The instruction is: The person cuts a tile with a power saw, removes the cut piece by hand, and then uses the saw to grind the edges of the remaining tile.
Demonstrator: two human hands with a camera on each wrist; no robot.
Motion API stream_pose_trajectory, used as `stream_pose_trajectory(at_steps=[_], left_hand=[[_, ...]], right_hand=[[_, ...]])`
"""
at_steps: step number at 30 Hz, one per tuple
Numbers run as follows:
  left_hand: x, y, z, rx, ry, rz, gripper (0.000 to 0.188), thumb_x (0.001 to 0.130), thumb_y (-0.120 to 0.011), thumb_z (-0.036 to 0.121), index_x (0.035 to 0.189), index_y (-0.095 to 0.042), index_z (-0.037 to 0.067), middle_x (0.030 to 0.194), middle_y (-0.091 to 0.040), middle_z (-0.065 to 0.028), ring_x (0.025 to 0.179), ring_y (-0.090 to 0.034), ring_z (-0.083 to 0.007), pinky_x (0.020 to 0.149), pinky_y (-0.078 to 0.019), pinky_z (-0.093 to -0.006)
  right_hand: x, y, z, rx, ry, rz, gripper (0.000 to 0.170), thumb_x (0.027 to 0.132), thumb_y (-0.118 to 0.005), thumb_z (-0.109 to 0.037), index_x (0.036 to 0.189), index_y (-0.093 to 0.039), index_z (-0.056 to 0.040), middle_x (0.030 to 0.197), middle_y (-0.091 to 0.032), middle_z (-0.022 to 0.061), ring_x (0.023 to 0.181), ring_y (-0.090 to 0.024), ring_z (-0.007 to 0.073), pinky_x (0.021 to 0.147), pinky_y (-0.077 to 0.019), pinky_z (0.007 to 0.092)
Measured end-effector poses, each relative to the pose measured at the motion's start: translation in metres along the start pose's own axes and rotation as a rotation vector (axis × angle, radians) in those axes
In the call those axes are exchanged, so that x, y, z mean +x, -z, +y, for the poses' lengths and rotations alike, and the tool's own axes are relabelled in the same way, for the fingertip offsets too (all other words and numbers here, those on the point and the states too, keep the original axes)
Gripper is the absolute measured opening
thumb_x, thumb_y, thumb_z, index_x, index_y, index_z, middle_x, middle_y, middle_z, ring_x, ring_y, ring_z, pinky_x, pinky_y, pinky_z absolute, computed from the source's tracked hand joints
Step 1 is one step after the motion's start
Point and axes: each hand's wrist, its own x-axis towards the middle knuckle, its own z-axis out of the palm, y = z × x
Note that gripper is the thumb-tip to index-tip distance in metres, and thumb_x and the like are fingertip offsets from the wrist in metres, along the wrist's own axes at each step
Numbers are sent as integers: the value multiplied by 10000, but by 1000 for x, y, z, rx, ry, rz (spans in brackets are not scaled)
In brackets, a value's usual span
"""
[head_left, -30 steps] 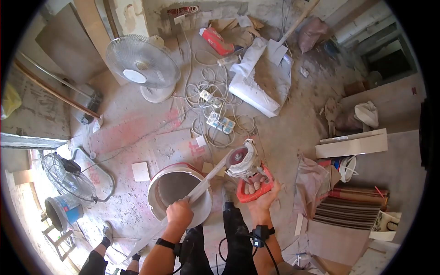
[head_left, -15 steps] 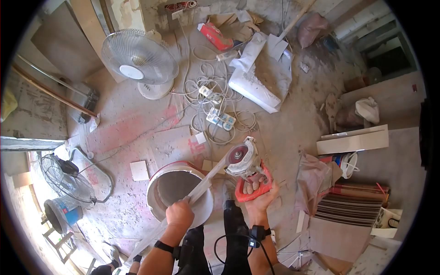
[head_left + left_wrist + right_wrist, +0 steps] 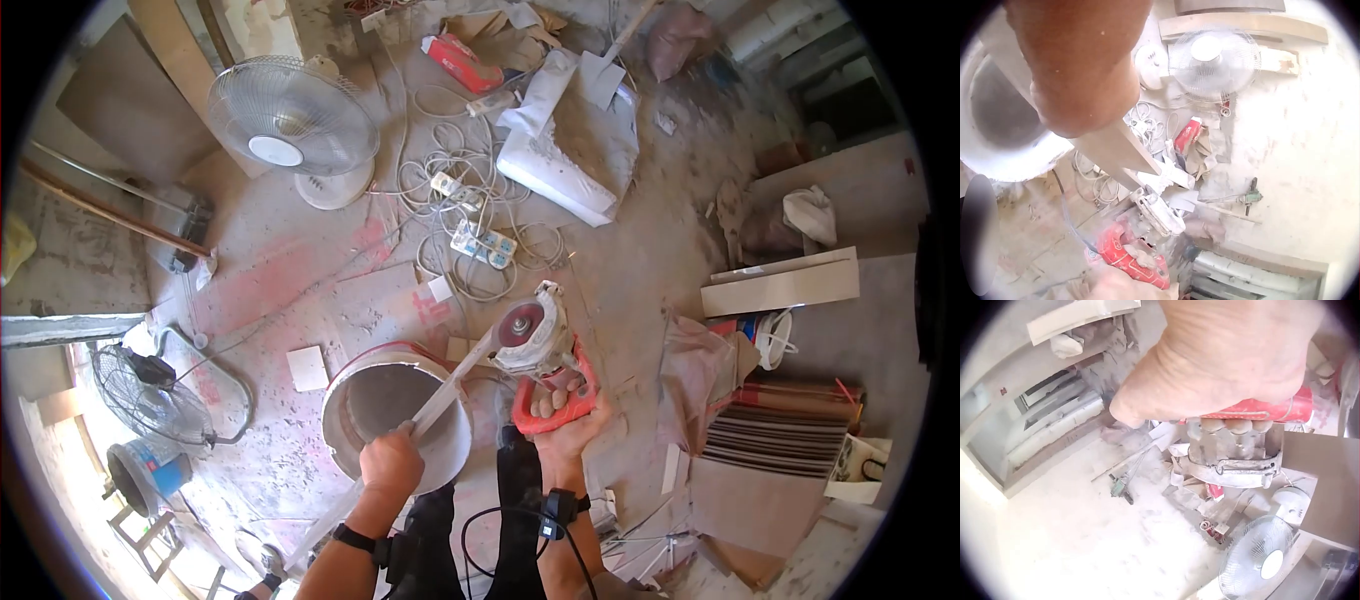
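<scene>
My left hand [image 3: 391, 464] grips a long pale strip [image 3: 440, 402] that slants across the rim of a round bucket [image 3: 457, 440]. The strip's upper end meets the disc of an angle grinder [image 3: 530, 335], which has a dusty white guard. My right hand [image 3: 566, 425] holds the grinder by its red handle, with the fingers curled through it. In the left wrist view the strip [image 3: 1110, 147] runs from under the left hand [image 3: 1085, 69] to the grinder's guard [image 3: 1159, 214]. The right wrist view has the right hand [image 3: 1229, 369] over the red handle [image 3: 1272, 409].
Tangled cables and power strips [image 3: 483, 244] lie on the floor ahead. A standing fan [image 3: 290, 120] is at the upper left, another fan [image 3: 150, 395] at the left. Stacked boards [image 3: 775, 445] lie at the right. A shovel [image 3: 602, 80] rests by a white sack [image 3: 560, 180]. Another person's foot [image 3: 270, 562] shows lower left.
The head view has shifted slightly, so the floor objects ahead sit higher. The hands keep their grips on the strip and grinder. The other person's legs have moved lower in view.
</scene>
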Motion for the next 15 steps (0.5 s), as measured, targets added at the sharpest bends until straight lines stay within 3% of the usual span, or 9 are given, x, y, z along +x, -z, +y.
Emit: stream_pose_trajectory(at_steps=[7,10,15], left_hand=[[-2,6,6,10,3,14,353,846,-568,105,1163,-703,181,905,-733,-159,864,-715,-359,789,-565,-457],[-3,7,8,11,0,15,353,847,-570,107,1166,-702,183,906,-730,-166,865,-712,-365,784,-564,-460],[-4,8,9,22,8,14,342,860,-563,119,1164,-702,192,910,-730,-166,867,-711,-364,793,-560,-465]], right_hand=[[-2,10,5,-34,6,-63,437,888,-468,-586,857,-500,-152,565,-431,-21,433,-379,142,454,-362,312],[-2,25,15,40,-26,-117,442,918,-478,-602,950,-547,-167,585,-430,-13,462,-401,146,457,-379,325],[-9,28,24,50,-38,-93,452,917,-483,-613,920,-524,-163,581,-418,-14,459,-394,149,458,-374,324]])
